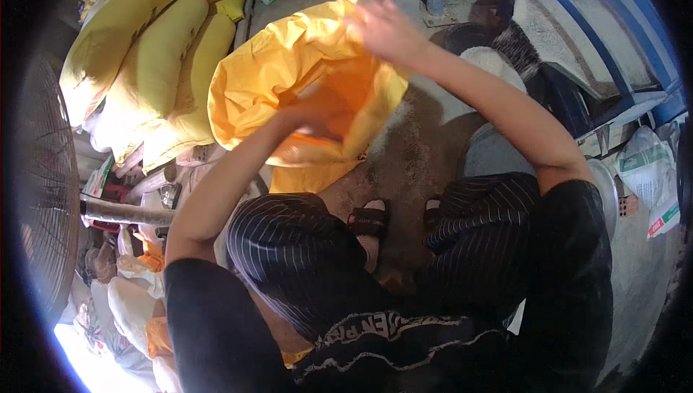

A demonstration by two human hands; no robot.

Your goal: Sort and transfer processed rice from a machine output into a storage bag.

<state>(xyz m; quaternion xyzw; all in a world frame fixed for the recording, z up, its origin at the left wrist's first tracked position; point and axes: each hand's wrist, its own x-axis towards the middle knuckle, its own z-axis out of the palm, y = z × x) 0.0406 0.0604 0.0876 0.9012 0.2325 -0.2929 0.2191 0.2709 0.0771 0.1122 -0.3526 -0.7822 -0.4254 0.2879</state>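
A large yellow woven sack [263, 61] is held up before me with its mouth spread wide towards me. Its lower part hangs down near my left knee. My left hand [321, 108] reaches into the mouth, in shadow and smeared by motion, so its fingers cannot be made out. At the far right of the rim, my right hand [386, 30] is closed on the sack's edge, a little blurred. How much the sack holds is hidden; its visible inner wall looks bare.
Several full yellow sacks [148, 68] are stacked at the far left. A large fan [47, 176] stands at the left edge. On the right are a blue-framed machine [577, 39] with whitish powder and a white-green bag [642, 169]. Powder dusts the floor [411, 151].
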